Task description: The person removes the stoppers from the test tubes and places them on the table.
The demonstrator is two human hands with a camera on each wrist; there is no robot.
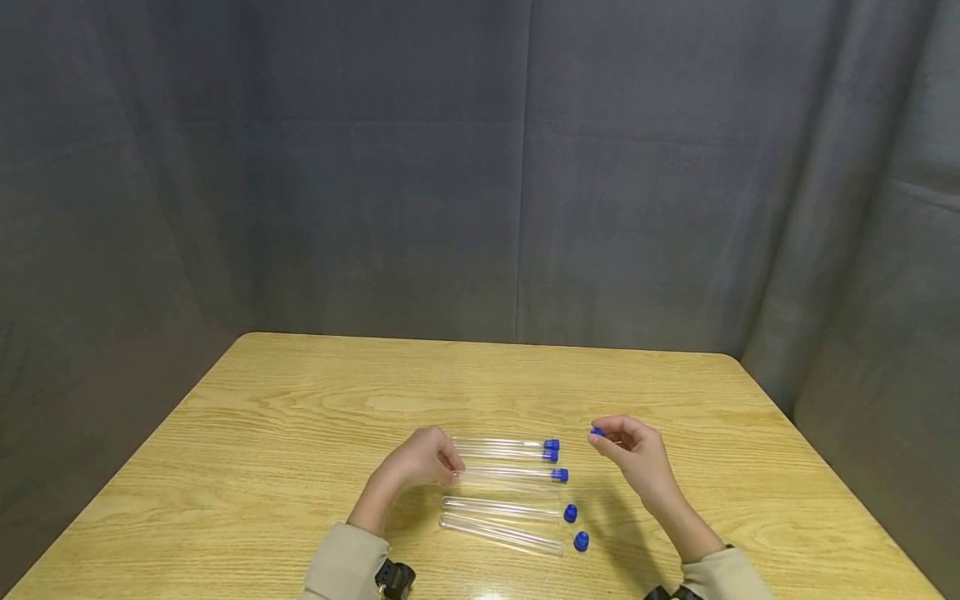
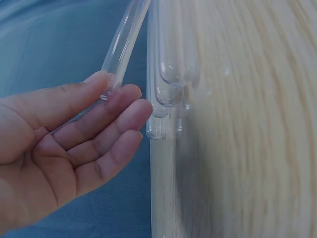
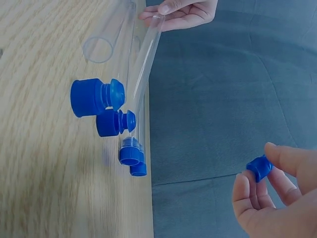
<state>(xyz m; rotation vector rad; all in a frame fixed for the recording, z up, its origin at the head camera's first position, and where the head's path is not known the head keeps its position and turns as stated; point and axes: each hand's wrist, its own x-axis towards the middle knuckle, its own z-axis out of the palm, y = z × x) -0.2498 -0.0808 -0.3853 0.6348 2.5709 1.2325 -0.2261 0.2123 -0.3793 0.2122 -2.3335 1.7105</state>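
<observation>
My left hand (image 1: pixel 429 457) pinches a clear test tube (image 2: pixel 123 52) near its rounded end, between thumb and fingertips. This tube slants above the table in the left wrist view; in the head view it is faint, and its far end is hard to make out. My right hand (image 1: pixel 636 458) holds a small blue stopper (image 3: pixel 259 167) between thumb and fingers, raised to the right of the tubes. Two uncapped tubes (image 1: pixel 498 508) lie nearer me, each with a loose blue stopper (image 1: pixel 581 542) by its open end. Farther back lie several tubes with blue stoppers (image 1: pixel 552 456) fitted.
The wooden table (image 1: pixel 337 375) extends around the tubes on all sides. Grey curtains (image 1: pixel 390 208) hang behind and beside it. Dark straps with devices (image 1: pixel 395 578) sit at both wrists, over light sleeves (image 1: pixel 347 562).
</observation>
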